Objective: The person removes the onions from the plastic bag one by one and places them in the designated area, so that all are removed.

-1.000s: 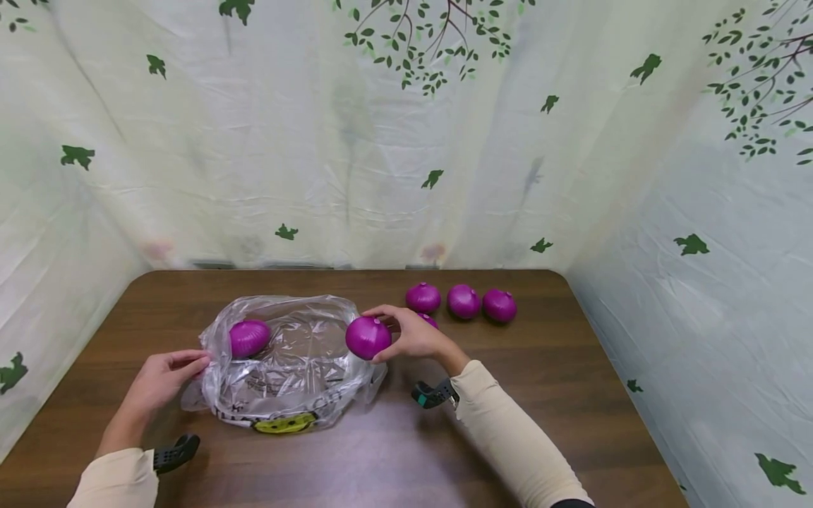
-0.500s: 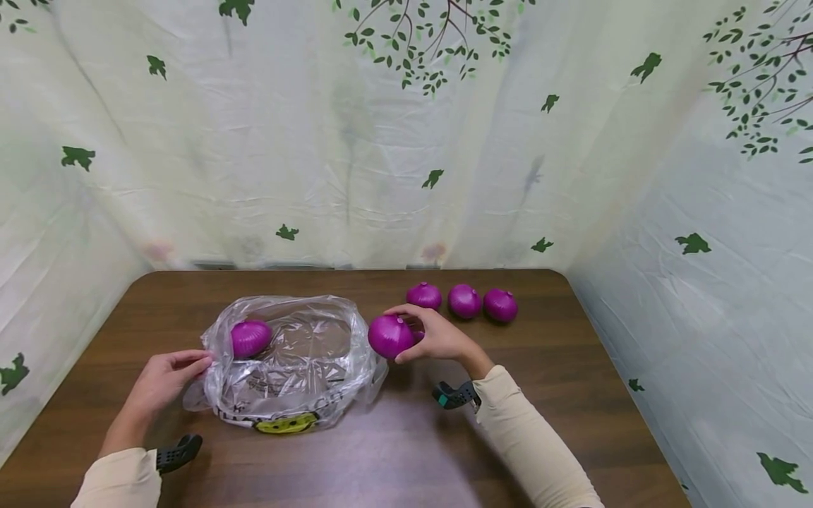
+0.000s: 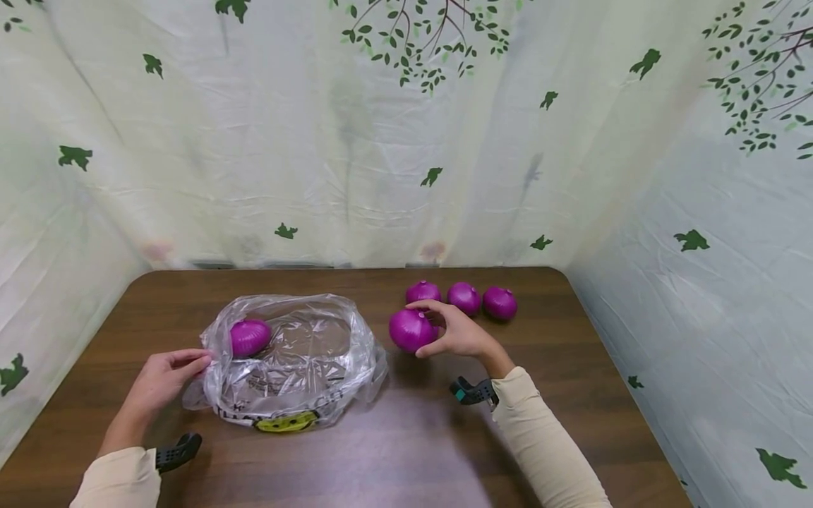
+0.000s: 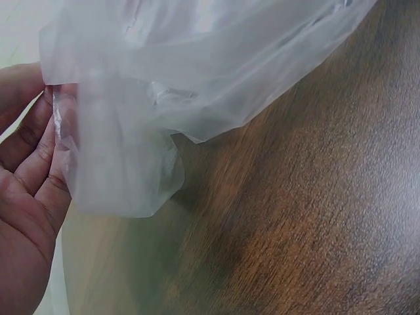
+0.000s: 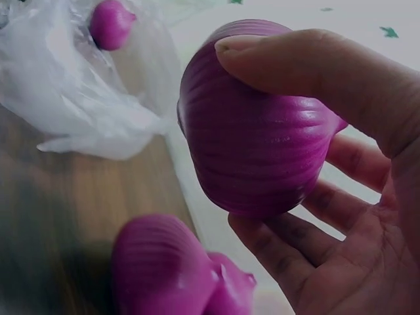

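Observation:
My left hand (image 3: 164, 379) pinches the left rim of a clear plastic bag (image 3: 363, 353), which lies with its mouth spread wide. Inside the bag, against its left side, sits one purple onion (image 3: 250, 338). Between the thumb and fingers of my right hand (image 3: 468, 336) is another purple onion (image 3: 408, 331), held up to the right of the bag. The right wrist view shows the thumb (image 5: 262, 62) across this onion's ridged side, with fingers beneath it. In the left wrist view the bag's thin edge (image 4: 118, 151) hangs from the fingers.
Behind my right hand, a purple onion (image 3: 422, 291), a second onion (image 3: 464, 299) and a third onion (image 3: 500, 303) stand in a row on the brown wooden table (image 3: 546, 395). A leaf-patterned curtain (image 3: 375, 162) surrounds the table's back and sides.
My right hand has moved rightward with its onion, from over the bag's right rim to beside the bag, near the row. The left hand and the bag have stayed in place.

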`<act>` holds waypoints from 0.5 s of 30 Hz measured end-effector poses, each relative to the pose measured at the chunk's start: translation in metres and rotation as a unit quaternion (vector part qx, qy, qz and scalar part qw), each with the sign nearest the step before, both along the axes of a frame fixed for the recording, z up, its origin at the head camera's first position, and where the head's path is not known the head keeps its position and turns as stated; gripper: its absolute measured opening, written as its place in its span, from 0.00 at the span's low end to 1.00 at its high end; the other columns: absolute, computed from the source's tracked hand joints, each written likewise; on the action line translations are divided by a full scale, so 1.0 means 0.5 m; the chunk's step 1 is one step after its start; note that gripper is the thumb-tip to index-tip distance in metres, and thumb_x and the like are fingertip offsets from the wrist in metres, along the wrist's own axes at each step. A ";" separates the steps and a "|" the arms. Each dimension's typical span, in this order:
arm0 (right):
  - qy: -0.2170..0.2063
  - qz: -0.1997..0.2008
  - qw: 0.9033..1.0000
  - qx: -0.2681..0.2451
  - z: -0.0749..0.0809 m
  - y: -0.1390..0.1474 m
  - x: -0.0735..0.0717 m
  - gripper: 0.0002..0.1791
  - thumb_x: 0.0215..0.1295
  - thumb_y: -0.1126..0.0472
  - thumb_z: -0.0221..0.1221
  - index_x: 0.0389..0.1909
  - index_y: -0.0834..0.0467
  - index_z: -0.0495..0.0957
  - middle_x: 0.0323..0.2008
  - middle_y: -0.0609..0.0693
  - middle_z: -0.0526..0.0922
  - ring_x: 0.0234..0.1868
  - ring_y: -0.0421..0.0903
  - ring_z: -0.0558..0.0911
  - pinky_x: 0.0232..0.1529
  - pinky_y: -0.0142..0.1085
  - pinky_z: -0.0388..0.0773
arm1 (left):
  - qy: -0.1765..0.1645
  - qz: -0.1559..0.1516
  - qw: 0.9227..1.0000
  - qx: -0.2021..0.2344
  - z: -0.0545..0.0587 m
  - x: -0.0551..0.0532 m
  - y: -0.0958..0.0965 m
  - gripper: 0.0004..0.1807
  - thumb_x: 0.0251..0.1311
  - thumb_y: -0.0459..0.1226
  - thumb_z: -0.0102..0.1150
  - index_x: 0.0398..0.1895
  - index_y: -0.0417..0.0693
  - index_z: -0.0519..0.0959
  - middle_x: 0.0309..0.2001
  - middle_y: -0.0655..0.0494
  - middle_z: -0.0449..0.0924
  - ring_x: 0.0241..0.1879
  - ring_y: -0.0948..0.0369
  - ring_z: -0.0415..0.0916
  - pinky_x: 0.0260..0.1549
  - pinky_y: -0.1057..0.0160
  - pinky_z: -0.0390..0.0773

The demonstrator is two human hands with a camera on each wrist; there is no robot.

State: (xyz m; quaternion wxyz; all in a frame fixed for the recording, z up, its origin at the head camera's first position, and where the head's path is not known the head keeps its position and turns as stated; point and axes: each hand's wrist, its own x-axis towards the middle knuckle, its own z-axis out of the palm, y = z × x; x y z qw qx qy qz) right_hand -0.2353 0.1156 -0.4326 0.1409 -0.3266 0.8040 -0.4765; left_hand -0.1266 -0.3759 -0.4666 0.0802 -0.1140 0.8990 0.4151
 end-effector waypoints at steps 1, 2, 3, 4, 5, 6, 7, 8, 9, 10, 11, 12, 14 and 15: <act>-0.002 -0.002 1.000 -0.007 0.000 0.005 0.000 0.41 0.44 0.63 0.75 0.63 0.57 0.70 0.58 0.56 0.74 0.58 0.53 0.74 0.57 0.46 0.72 | 0.001 0.000 1.000 0.001 0.000 0.000 0.000 0.33 0.67 0.53 0.53 0.57 0.29 0.74 0.53 0.35 0.76 0.42 0.60 0.72 0.33 0.70 0.73; -0.005 -0.003 1.000 -0.013 0.000 0.010 -0.001 0.41 0.44 0.64 0.75 0.62 0.58 0.70 0.58 0.57 0.74 0.58 0.54 0.74 0.57 0.47 0.72 | 0.002 0.000 1.000 0.002 0.000 0.001 0.000 0.33 0.67 0.53 0.53 0.57 0.29 0.74 0.53 0.35 0.76 0.41 0.62 0.72 0.33 0.70 0.73; -0.008 -0.006 1.000 -0.016 -0.001 0.015 -0.001 0.41 0.44 0.64 0.75 0.62 0.58 0.70 0.59 0.57 0.74 0.58 0.54 0.73 0.58 0.47 0.71 | 0.003 0.000 1.000 0.002 0.000 0.001 0.000 0.33 0.67 0.53 0.53 0.57 0.29 0.74 0.52 0.35 0.77 0.40 0.65 0.71 0.33 0.70 0.73; -0.013 -0.009 1.000 -0.020 -0.002 0.020 -0.001 0.41 0.44 0.65 0.75 0.62 0.59 0.70 0.59 0.57 0.73 0.59 0.55 0.73 0.59 0.47 0.71 | 0.005 0.000 1.000 0.002 -0.001 0.002 0.000 0.33 0.67 0.53 0.53 0.57 0.30 0.74 0.52 0.35 0.77 0.40 0.66 0.71 0.33 0.71 0.73; -0.018 -0.013 0.999 -0.023 -0.002 0.024 0.000 0.41 0.44 0.66 0.75 0.63 0.59 0.70 0.59 0.57 0.73 0.59 0.55 0.73 0.59 0.48 0.70 | 0.006 0.000 1.000 0.002 -0.002 0.002 0.000 0.33 0.67 0.53 0.53 0.57 0.30 0.74 0.52 0.35 0.77 0.39 0.68 0.71 0.33 0.71 0.73; -0.022 -0.018 0.999 -0.024 -0.003 0.029 -0.001 0.41 0.44 0.66 0.75 0.63 0.60 0.69 0.60 0.58 0.72 0.60 0.55 0.72 0.60 0.48 0.70 | 0.006 0.000 1.000 0.001 -0.002 0.002 0.000 0.33 0.67 0.53 0.53 0.57 0.30 0.74 0.52 0.35 0.77 0.39 0.68 0.71 0.33 0.71 0.73; -0.025 -0.022 0.999 -0.025 -0.004 0.033 0.000 0.41 0.44 0.67 0.75 0.63 0.60 0.69 0.60 0.58 0.72 0.61 0.56 0.72 0.60 0.48 0.69 | 0.006 0.000 1.000 0.001 -0.003 0.003 0.000 0.33 0.66 0.53 0.53 0.57 0.30 0.74 0.52 0.35 0.77 0.39 0.68 0.71 0.33 0.71 0.73; -0.028 -0.026 0.999 -0.027 -0.004 0.037 0.000 0.41 0.45 0.67 0.74 0.63 0.61 0.68 0.60 0.59 0.71 0.61 0.56 0.71 0.61 0.49 0.68 | 0.005 0.001 1.000 0.001 -0.003 0.003 -0.001 0.33 0.67 0.53 0.53 0.57 0.30 0.74 0.52 0.35 0.77 0.40 0.67 0.71 0.33 0.71 0.73; -0.032 -0.030 0.999 -0.028 -0.005 0.042 -0.001 0.41 0.45 0.68 0.74 0.63 0.62 0.68 0.61 0.60 0.70 0.62 0.57 0.71 0.61 0.49 0.68 | 0.005 0.002 1.000 0.001 -0.003 0.003 -0.001 0.33 0.67 0.53 0.53 0.57 0.30 0.74 0.52 0.35 0.77 0.40 0.65 0.72 0.33 0.71 0.73; -0.035 -0.035 0.998 -0.028 -0.005 0.046 0.000 0.42 0.45 0.69 0.74 0.63 0.63 0.67 0.61 0.61 0.70 0.62 0.58 0.70 0.61 0.50 0.68 | 0.003 0.003 1.000 0.002 -0.003 0.003 -0.001 0.33 0.66 0.53 0.53 0.57 0.30 0.74 0.52 0.35 0.77 0.41 0.63 0.72 0.33 0.71 0.73; -0.036 -0.039 0.998 -0.026 -0.006 0.051 0.000 0.42 0.45 0.70 0.73 0.64 0.64 0.66 0.61 0.61 0.69 0.63 0.58 0.70 0.61 0.50 0.67 | 0.002 0.004 1.000 0.003 -0.003 0.003 -0.001 0.33 0.66 0.53 0.53 0.57 0.29 0.74 0.52 0.35 0.77 0.42 0.61 0.72 0.33 0.71 0.73; -0.038 -0.043 0.998 -0.023 -0.006 0.055 -0.001 0.42 0.45 0.71 0.73 0.64 0.64 0.66 0.62 0.62 0.69 0.63 0.59 0.69 0.61 0.50 0.67 | 0.001 0.004 1.000 0.003 -0.003 0.002 -0.001 0.33 0.67 0.53 0.53 0.57 0.29 0.74 0.52 0.35 0.77 0.42 0.60 0.72 0.33 0.71 0.74; -0.038 -0.048 0.998 -0.019 -0.009 0.064 -0.002 0.42 0.45 0.72 0.72 0.64 0.66 0.65 0.62 0.63 0.69 0.63 0.60 0.69 0.61 0.51 0.67 | 0.001 0.005 1.000 0.004 -0.002 0.002 -0.002 0.33 0.67 0.52 0.53 0.57 0.29 0.74 0.52 0.35 0.77 0.42 0.59 0.73 0.33 0.71 0.74; -0.038 -0.051 0.998 -0.018 -0.010 0.069 -0.002 0.41 0.45 0.73 0.72 0.63 0.67 0.65 0.62 0.64 0.69 0.63 0.61 0.69 0.61 0.52 0.67 | 0.001 0.005 1.000 0.003 -0.002 0.001 -0.002 0.32 0.67 0.52 0.53 0.57 0.29 0.74 0.52 0.36 0.77 0.42 0.59 0.73 0.33 0.71 0.74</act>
